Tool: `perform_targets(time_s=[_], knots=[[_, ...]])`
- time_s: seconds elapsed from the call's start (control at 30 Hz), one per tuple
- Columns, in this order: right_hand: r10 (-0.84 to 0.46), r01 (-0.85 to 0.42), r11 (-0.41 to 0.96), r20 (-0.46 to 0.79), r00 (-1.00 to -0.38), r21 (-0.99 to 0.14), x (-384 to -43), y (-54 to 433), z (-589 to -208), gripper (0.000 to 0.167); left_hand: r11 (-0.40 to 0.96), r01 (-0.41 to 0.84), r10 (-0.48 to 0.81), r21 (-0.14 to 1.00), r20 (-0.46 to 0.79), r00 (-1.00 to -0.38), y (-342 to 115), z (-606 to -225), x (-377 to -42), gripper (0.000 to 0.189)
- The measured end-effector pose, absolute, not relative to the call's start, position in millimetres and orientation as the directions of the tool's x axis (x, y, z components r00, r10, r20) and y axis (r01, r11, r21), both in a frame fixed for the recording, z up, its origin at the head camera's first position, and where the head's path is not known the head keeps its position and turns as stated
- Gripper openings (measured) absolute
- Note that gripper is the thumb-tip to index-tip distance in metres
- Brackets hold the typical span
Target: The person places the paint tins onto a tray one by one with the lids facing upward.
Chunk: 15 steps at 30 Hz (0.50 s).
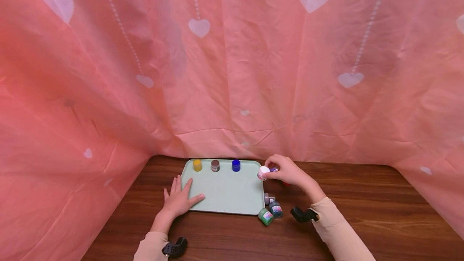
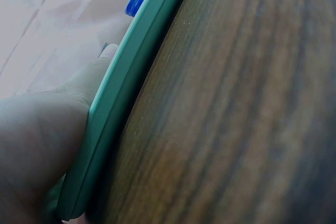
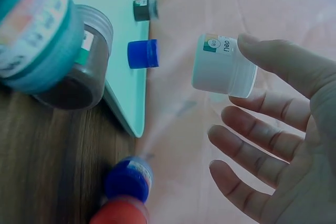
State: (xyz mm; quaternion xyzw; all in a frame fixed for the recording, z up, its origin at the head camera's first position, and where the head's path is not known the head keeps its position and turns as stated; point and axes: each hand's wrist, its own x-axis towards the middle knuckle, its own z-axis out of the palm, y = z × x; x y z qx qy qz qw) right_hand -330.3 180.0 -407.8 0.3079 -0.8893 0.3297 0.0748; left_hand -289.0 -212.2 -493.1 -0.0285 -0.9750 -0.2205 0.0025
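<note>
My right hand (image 1: 285, 169) pinches a small white paint jar (image 3: 212, 66) between thumb and index finger, just over the right edge of a pale green tray (image 1: 224, 192). Its other fingers are spread apart in the right wrist view. On the tray's left edge rests my left hand (image 1: 177, 202), fingers spread, thumb lying on the tray surface. Along the tray's far side stand a yellow jar (image 1: 197, 165), a brown jar (image 1: 215, 166) and a blue jar (image 1: 236, 166), spaced in a row.
Right of the tray's near corner are a grey-brown jar (image 1: 268, 199), a dark teal jar (image 1: 276, 209) and a tilted green jar (image 1: 266, 216). A dark blue-purple jar (image 3: 127, 180) and a red jar (image 3: 121, 212) sit partly hidden behind my right hand. Pink curtain (image 1: 232, 92) borders the wooden table (image 1: 224, 237).
</note>
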Motion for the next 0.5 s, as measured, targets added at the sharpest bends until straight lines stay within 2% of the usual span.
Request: perform_targets(time_s=[0.5], knots=[[-0.565,-0.588,0.715,0.183,-0.804,-0.378,-375,152,-408,0.029,0.897,0.050,0.050,0.438,0.011,-0.999,-211,-491,-288,0.092]])
